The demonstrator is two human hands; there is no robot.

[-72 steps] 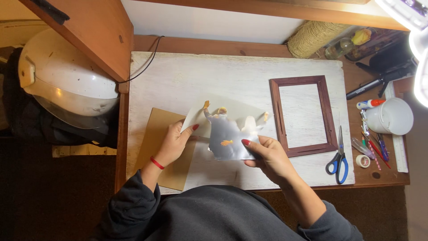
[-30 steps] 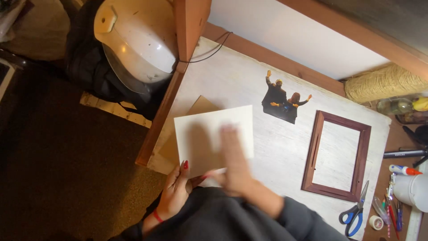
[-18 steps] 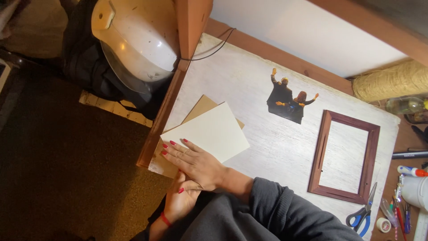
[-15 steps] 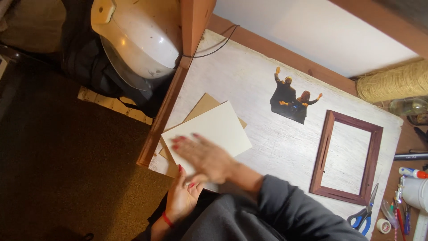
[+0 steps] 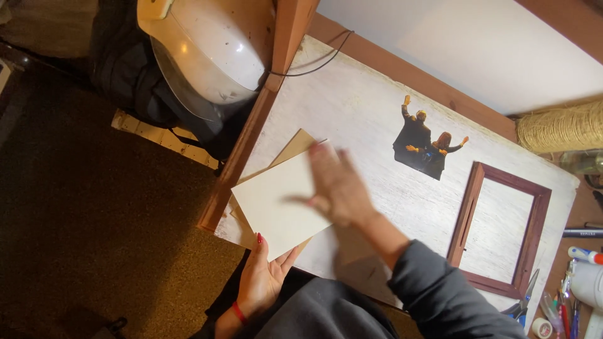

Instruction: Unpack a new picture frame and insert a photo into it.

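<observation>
At desk edge: left hand [image 5: 264,276] grips cream card [image 5: 279,204]; right hand [image 5: 336,185] flat, blurred, on card.

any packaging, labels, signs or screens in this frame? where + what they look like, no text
No screens or signs.
Marker: right edge of the desk, dark barrel with a small printed label, too small to make out.
Cut-out photo print: flat on the white tabletop above the brown frame, dark figures with orange accents.
</observation>
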